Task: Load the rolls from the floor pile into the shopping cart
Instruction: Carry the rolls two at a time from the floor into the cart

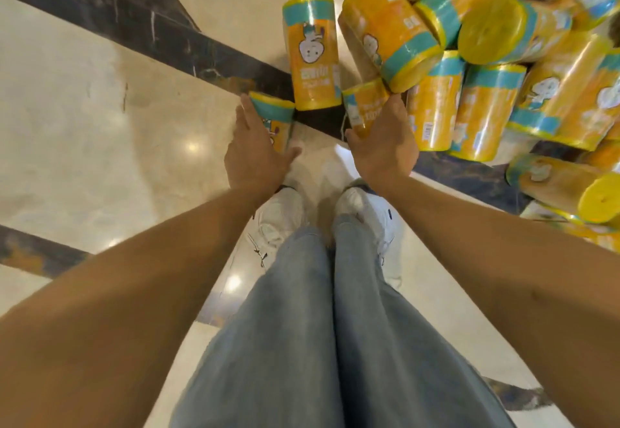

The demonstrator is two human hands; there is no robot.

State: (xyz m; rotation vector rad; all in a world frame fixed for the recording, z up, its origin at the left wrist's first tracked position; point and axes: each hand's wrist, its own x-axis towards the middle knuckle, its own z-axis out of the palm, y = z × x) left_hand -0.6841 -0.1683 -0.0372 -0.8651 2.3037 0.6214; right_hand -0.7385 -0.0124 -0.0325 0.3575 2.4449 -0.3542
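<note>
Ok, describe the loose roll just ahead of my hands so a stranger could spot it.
Find the dark marble stripe crossing the pale floor, left of the heap of rolls. The lone roll sits over that stripe, just beyond the left hand and right hand. Unlike the gripped rolls and heaped ones, no hand holds it and its whole label shows.

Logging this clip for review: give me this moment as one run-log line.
phase: pickup; left hand: grips left roll; right hand: grips right roll; pile: many rolls on floor; cart: not in view
</note>
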